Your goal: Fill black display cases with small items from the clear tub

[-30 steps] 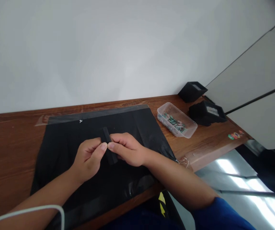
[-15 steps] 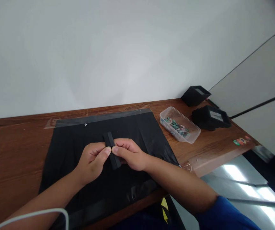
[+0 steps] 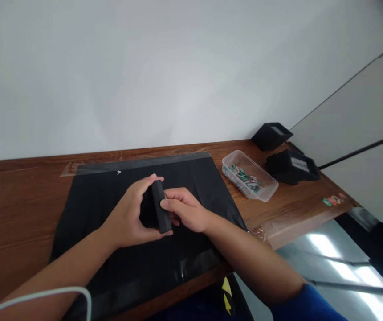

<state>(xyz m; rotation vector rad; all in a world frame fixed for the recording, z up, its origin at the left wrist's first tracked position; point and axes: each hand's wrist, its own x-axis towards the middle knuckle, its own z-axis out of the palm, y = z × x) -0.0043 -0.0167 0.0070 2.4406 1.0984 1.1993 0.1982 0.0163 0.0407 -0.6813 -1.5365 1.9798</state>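
Observation:
A small flat black box is held on edge above the black mat, its narrow side toward me. My left hand spans the box, fingers at its far end and thumb at its near end. With thumb and fingers, my right hand pinches the box's right side near the middle. The left face of the box lies in shadow, and some fingers are hidden behind it.
Right of the mat stands a clear plastic tub with several small green and pinkish pieces. Two black boxes sit farther right. Round coloured stickers mark the table's right edge. A white cable crosses over my left forearm.
My left hand has shifted from pinching the middle of the box to spanning its two ends. My right thumb has moved slightly right, still on the box.

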